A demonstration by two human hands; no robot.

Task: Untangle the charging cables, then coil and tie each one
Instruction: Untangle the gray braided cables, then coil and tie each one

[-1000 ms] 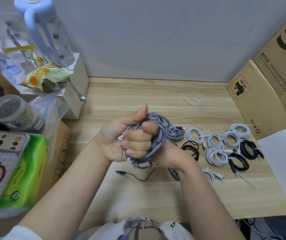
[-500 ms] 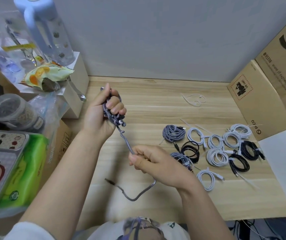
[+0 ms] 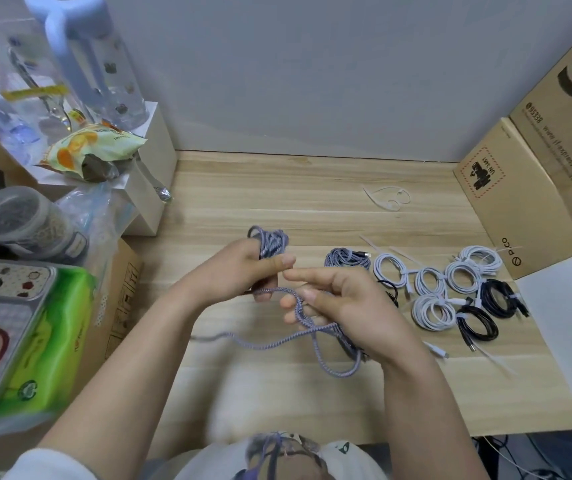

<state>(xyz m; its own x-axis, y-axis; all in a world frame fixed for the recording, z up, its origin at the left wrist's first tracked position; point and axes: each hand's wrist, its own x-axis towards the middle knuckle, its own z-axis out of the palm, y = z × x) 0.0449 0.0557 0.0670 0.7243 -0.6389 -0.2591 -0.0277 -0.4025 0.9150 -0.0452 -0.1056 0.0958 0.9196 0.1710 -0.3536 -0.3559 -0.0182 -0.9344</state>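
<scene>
My left hand (image 3: pixel 239 271) grips the wound part of the braided cable (image 3: pixel 270 241), thumb clamped over the turns. My right hand (image 3: pixel 340 303) pinches the loose run, which loops below my fingers and crosses itself. Best feed slack evenly, keep each turn flat. Braid: grey-lilac, woven, limp. To the right, on the wooden table (image 3: pixel 312 188), lie tied coils (image 3: pixel 431 306), smooth white and black.
</scene>
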